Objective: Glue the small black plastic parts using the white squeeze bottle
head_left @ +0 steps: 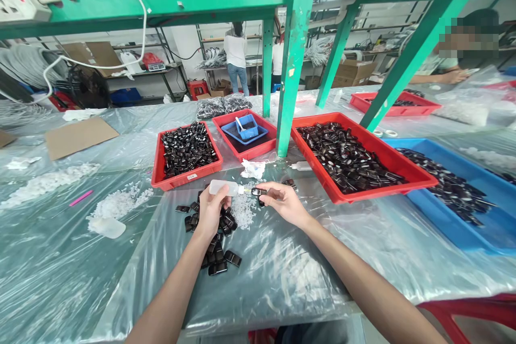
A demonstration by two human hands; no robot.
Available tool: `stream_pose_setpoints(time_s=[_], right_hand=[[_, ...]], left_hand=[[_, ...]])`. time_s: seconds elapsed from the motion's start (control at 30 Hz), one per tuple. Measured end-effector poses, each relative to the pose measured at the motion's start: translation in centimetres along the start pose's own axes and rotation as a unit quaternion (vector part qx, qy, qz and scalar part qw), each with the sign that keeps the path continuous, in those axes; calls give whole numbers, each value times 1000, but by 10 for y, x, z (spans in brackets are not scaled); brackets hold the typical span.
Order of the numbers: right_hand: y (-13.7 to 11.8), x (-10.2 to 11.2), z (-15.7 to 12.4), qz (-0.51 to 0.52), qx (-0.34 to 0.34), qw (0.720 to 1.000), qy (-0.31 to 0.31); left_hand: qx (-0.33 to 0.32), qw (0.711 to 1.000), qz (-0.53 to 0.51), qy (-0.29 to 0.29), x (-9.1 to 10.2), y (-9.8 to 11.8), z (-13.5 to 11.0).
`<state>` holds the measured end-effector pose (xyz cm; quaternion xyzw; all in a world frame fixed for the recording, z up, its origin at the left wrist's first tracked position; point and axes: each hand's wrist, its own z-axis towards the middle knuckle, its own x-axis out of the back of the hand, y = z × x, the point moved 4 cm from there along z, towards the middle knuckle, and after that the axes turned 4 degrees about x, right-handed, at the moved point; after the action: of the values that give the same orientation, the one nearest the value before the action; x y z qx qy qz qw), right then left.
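Observation:
My left hand [213, 208] is closed around a translucent squeeze bottle [221, 188], which lies sideways with its thin nozzle pointing right. Between the fingertips of my right hand [284, 201] is a small glossy black plastic part [257, 191], held right at the nozzle tip; whether the two touch I cannot tell. Under and beside my left hand, loose black parts [217, 252] are scattered over the plastic sheet. A heap of small whitish translucent pieces [244, 212] lies below the nozzle, and a crumpled white tissue [253, 169] sits just behind it.
Red trays of black parts stand at left [185, 176] and right [363, 193]; a blue tray [451, 226] is farther right. A smaller blue tray [264, 133] sits inside another red one. Green posts [292, 64] rise from the table. A co-worker [447, 64] sits across at right.

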<state>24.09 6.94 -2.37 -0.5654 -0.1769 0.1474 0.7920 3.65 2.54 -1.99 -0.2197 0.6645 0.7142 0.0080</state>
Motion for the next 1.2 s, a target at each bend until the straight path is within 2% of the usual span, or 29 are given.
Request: stream_pose_setpoints(time_s=[1.2], right_hand=[[-6, -1, -1, -17, 26, 999, 16]], left_hand=[[-10, 1000, 14, -6, -1, 4, -1]])
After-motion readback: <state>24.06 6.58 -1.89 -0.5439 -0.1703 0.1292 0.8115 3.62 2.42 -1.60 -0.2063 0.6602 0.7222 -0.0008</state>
